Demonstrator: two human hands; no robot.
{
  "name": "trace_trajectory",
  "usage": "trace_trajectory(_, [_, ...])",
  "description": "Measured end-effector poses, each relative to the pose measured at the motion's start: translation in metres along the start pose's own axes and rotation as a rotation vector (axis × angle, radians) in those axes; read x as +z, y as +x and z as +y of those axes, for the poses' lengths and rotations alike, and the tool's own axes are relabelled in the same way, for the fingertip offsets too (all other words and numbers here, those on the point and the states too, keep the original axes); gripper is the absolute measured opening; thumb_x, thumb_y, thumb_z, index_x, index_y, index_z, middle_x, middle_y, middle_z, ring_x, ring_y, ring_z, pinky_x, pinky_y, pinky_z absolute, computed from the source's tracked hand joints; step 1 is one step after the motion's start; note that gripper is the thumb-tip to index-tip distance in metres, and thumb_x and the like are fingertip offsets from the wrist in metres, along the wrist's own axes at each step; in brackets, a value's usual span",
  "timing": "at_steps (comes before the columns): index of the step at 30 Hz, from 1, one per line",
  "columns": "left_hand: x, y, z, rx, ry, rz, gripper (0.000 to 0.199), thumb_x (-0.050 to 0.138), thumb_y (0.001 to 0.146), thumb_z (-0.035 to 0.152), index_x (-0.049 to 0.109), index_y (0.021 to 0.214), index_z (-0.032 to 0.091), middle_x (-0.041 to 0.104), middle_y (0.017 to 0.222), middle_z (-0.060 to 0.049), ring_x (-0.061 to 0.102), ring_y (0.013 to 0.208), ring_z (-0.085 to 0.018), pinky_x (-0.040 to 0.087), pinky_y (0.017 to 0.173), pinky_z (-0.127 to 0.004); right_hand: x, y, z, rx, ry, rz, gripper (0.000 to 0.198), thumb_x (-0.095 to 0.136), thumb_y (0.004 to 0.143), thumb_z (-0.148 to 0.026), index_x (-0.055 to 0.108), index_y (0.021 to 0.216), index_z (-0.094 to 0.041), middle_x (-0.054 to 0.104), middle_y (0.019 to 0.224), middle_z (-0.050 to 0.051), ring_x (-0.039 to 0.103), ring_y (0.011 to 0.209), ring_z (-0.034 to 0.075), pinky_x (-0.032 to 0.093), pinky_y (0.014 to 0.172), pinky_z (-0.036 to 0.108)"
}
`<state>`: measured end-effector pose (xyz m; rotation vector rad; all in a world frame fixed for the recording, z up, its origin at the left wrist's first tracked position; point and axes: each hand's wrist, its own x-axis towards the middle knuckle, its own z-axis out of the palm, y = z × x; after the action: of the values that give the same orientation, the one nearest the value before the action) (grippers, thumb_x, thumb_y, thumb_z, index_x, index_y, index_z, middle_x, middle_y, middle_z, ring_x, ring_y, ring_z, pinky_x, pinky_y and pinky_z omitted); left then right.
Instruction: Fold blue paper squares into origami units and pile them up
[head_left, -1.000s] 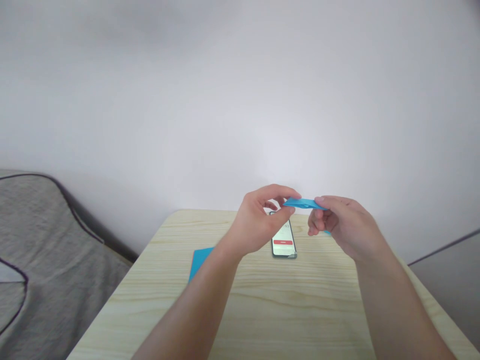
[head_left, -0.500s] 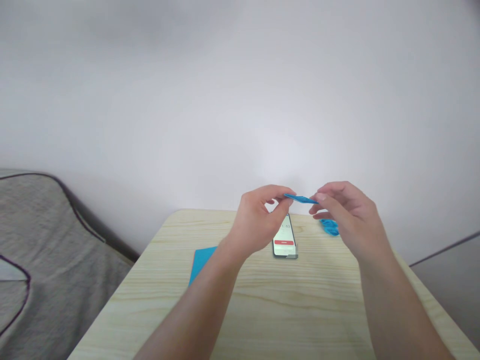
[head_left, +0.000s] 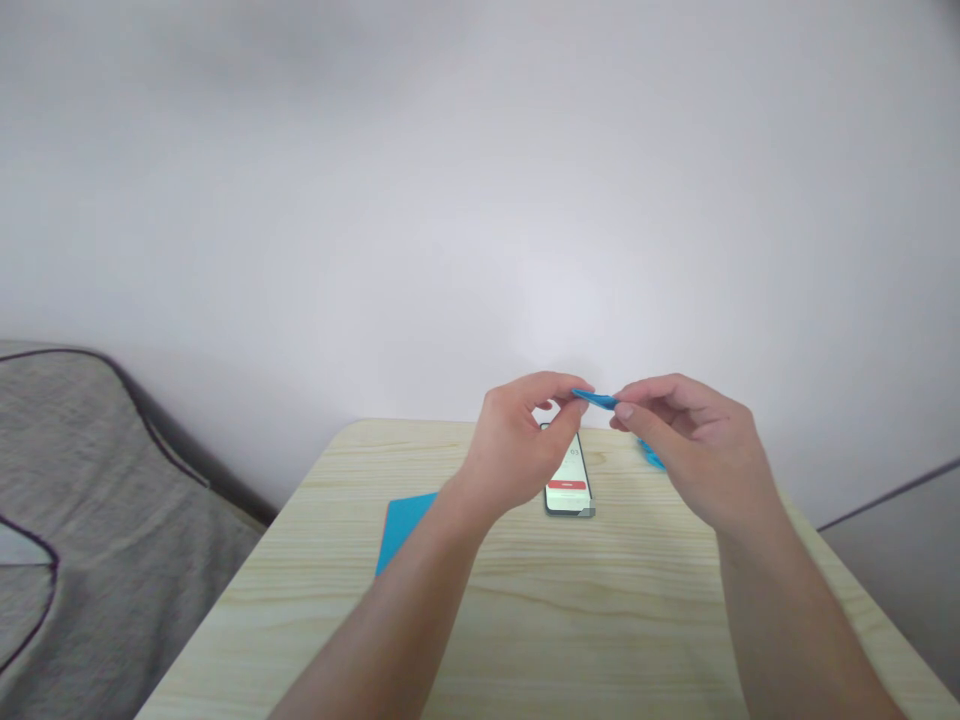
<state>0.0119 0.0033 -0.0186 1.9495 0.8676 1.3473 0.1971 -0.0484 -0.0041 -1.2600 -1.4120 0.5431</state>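
Observation:
Between my two hands, above the table, is a small flat piece of folded blue paper [head_left: 598, 400], seen nearly edge-on. My left hand [head_left: 521, 435] pinches its left end between thumb and fingertips. At its right end, the thumb and fingers of my right hand [head_left: 694, 440] close on the paper. Behind my left hand a phone [head_left: 568, 497] with a lit screen and a red bar lies on the table. A blue object [head_left: 651, 454] rests behind my right hand, mostly hidden by it. Blue sheets of paper [head_left: 405, 522] lie left of my left forearm, which covers part of them.
The light wooden table [head_left: 592, 620] stands against a white wall [head_left: 480, 200]. To the left, below the table's edge, is grey fabric [head_left: 135, 540] with dark piping. A dark line crosses the wall at the right.
My right hand has shifted slightly left and its fingers have closed on the right end of the paper. It now hides more of the blue object. My left hand is nearly still.

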Motion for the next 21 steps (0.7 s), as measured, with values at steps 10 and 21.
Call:
trace_trajectory(10, [0.0021, -0.0014, 0.0021, -0.016, -0.028, -0.009, 0.017, 0.066, 0.092, 0.025, 0.076, 0.105, 0.024, 0.079, 0.102, -0.001, 0.071, 0.091, -0.017, 0.056, 0.074, -0.026, -0.0001, -0.0016, 0.0024, -0.020, -0.063, 0.037, 0.015, 0.079, 0.085, -0.033, 0.077, 0.098, -0.025, 0.075, 0.089, 0.003, 0.068, 0.078, 0.017, 0.056, 0.069, 0.029])
trace_trajectory(21, [0.0033, -0.0027, 0.0072, -0.015, -0.041, -0.032, 0.018, 0.066, 0.092, 0.027, 0.075, 0.107, 0.024, 0.079, 0.102, -0.001, 0.072, 0.090, -0.016, 0.057, 0.078, -0.027, 0.0033, -0.0050, -0.0053, -0.150, -0.221, 0.058, 0.009, 0.073, 0.090, -0.032, 0.077, 0.096, -0.028, 0.075, 0.103, 0.004, 0.071, 0.090, 0.021, 0.061, 0.078, 0.035])
